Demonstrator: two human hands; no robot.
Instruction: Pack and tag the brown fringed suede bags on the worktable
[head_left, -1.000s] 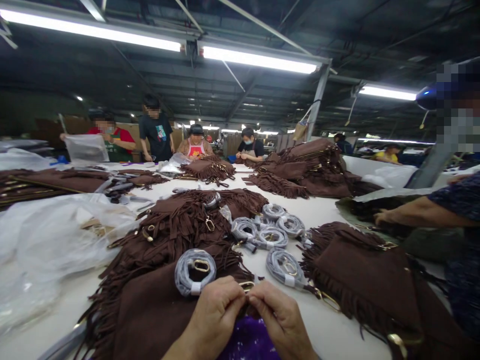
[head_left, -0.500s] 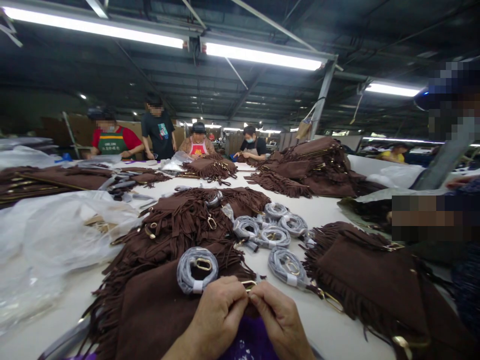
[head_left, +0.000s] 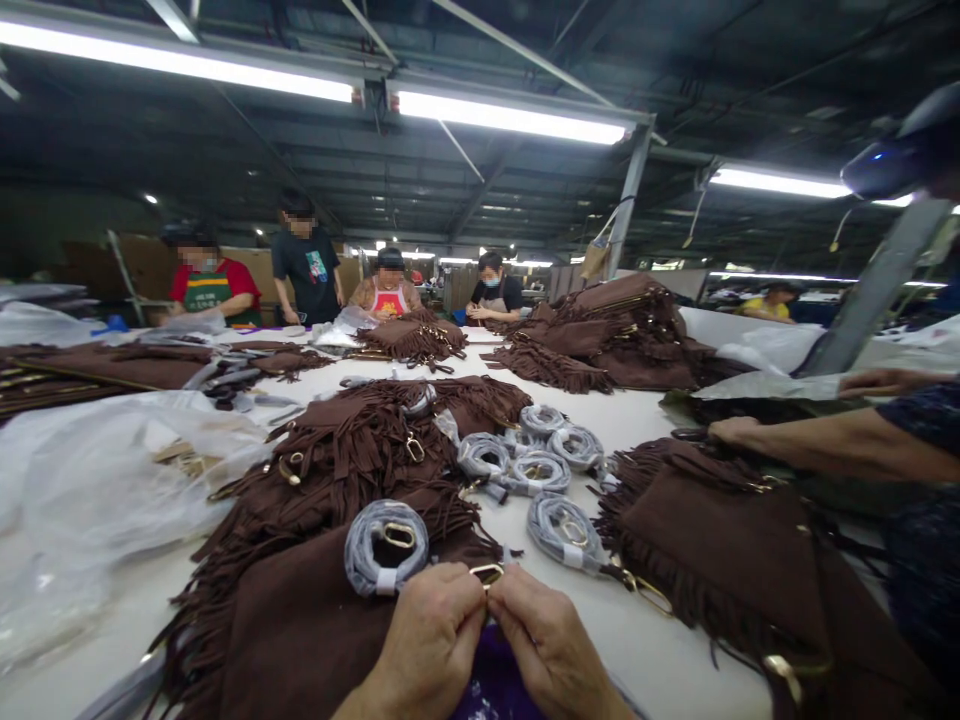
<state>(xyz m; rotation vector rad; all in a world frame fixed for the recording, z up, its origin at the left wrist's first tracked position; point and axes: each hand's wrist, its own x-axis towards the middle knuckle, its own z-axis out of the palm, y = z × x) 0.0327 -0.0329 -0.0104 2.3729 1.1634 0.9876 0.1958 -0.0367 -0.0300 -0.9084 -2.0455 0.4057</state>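
My left hand (head_left: pixel 431 645) and my right hand (head_left: pixel 544 650) meet fingertip to fingertip at the bottom middle, both pinching a small gold clasp (head_left: pixel 486 574). The clasp sits at the top edge of a brown fringed suede bag (head_left: pixel 292 625) lying under my hands. A coiled strap wrapped in grey film (head_left: pixel 386 546) rests on that bag just left of the clasp. A purple fabric (head_left: pixel 491 690) shows between my wrists.
Several more wrapped strap coils (head_left: pixel 536 455) lie on the white table (head_left: pixel 652 660). Another brown fringed bag (head_left: pixel 739 560) lies right, a bag pile (head_left: pixel 390 430) ahead. Clear plastic bags (head_left: pixel 105 480) at left. A co-worker's arm (head_left: pixel 817 440) reaches in from the right; other people stand at the far end.
My hands stay pinched on the clasp, barely shifted. The co-worker's arm on the right has stretched further left over the table. The view has tilted slightly.
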